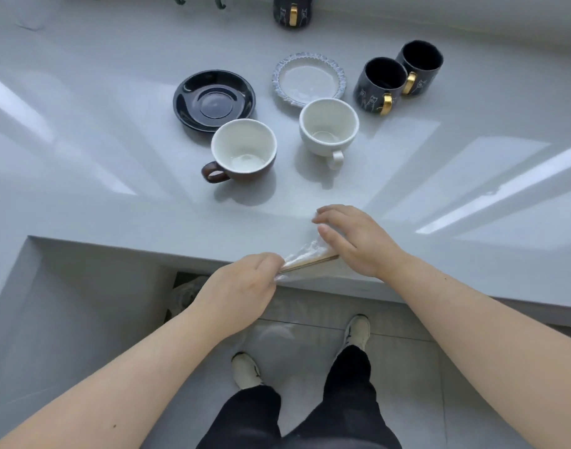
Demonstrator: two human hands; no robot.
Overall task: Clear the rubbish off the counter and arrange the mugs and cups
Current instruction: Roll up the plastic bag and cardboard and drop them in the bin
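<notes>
At the counter's front edge [148,251], my left hand [242,286] pinches one end of a crinkled clear plastic wrapper [305,254] with a thin wooden stick in it. My right hand [352,238] lies flat on the wrapper's other end, fingers spread. Behind them stand a brown cup with a white inside [243,153] and a white cup [327,128]. A black saucer [214,98] and a white saucer with a blue-grey rim [308,79] lie further back. Two dark mugs with gold handles [379,84] [418,66] stand at the right, a third [292,9] at the back.
A sunken sink basin [60,319] opens to the left of my hands. Below the counter edge I see the tiled floor [407,367], my legs and two light shoes, and something grey under the counter [187,296].
</notes>
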